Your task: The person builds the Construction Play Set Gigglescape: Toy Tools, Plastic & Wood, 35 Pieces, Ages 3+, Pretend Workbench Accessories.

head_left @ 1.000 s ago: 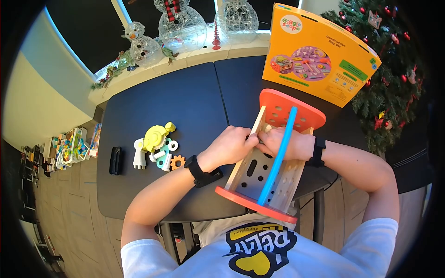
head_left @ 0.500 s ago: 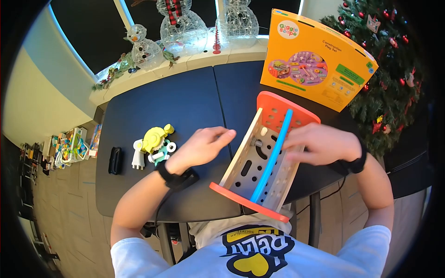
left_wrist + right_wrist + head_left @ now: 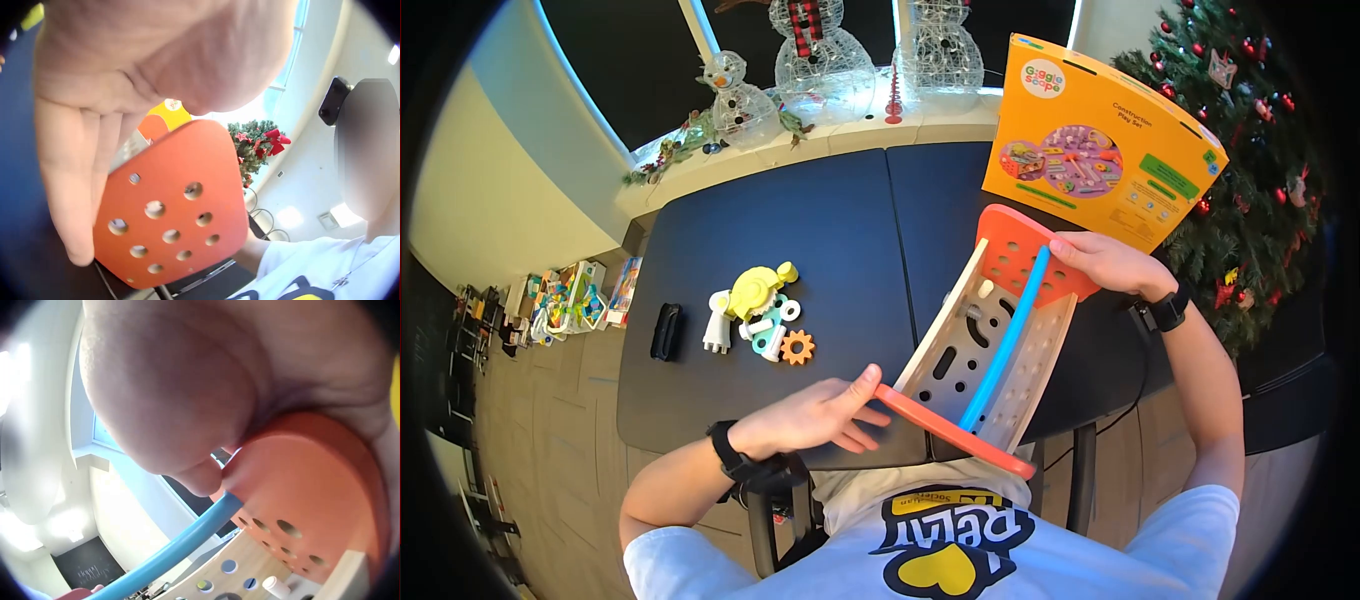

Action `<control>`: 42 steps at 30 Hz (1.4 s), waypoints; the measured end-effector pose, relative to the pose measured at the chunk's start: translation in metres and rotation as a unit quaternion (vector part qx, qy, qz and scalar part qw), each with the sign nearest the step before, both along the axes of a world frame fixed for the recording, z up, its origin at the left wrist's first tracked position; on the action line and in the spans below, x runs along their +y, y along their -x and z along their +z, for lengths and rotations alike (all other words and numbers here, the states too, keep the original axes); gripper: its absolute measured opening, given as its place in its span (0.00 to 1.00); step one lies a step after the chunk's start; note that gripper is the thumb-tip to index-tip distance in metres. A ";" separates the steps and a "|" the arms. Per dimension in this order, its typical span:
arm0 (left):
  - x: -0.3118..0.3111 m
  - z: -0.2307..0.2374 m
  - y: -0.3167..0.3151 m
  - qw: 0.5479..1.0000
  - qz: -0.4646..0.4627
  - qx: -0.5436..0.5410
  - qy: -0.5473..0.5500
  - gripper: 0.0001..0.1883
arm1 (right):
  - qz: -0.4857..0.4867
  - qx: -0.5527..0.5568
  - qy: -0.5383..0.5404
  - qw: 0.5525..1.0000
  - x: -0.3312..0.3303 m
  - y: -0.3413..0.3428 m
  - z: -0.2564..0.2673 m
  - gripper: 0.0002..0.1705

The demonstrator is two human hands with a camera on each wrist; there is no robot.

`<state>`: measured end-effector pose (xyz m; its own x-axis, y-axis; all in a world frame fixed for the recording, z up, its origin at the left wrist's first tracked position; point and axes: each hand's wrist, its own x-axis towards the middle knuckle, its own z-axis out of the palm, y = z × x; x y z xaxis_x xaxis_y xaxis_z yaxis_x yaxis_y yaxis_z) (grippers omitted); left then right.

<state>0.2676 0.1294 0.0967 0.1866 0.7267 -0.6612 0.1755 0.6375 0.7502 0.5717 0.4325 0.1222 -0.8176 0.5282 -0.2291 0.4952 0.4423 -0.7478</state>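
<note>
A dark, smooth-topped table [image 3: 820,220] spreads across the head view, and the clock directions here run from the centre of the toy on it. At two o'clock, beyond the table, stands a green Christmas tree [image 3: 1245,240] hung with red ornaments. An upright orange cardboard box [image 3: 1100,150], printed "Construction Play Set", stands at one o'clock. At the centre, by the table's near edge, is the wooden toy toolbox [image 3: 1032,365], pale-sided and perforated, its long axis tilted from one o'clock towards seven. A curved blue rod [image 3: 1006,345] bridges its top, from the perforated red-orange far end panel [image 3: 1015,240] to the matching red-orange near end panel [image 3: 955,430]. At two o'clock the right hand [image 3: 1115,262] grasps the far end panel by its upper edge, thumb over the inner face beside the rod's end. At eight o'clock the left hand [image 3: 815,412] is released, fingers extended, thumb pointing at the near end panel's left corner; whether they touch I cannot tell. Around nine o'clock lie a rounded yellow toy piece [image 3: 752,293], a white pronged toy piece [image 3: 717,330], a slim black case [image 3: 666,332] and an orange toothed gear [image 3: 797,338]. Smallest, a short cream peg [image 3: 986,288] shows inside the toolbox, towards its far end.
</note>
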 end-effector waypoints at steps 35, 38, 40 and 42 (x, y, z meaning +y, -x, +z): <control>0.054 -0.019 0.015 0.836 0.208 0.195 -0.468 0.55 | -0.064 0.319 0.179 0.929 -0.044 0.000 -0.031 0.56; 0.061 -0.019 0.022 0.839 0.196 0.116 -0.495 0.51 | -0.075 0.325 0.225 0.915 -0.039 0.002 -0.044 0.57; 0.065 -0.026 0.025 0.830 0.197 0.047 -0.519 0.50 | -0.080 0.336 0.270 0.899 -0.036 0.004 -0.047 0.58; 0.067 -0.027 0.027 0.833 0.205 0.000 -0.513 0.48 | -0.076 0.346 0.245 0.903 -0.030 0.006 -0.058 0.60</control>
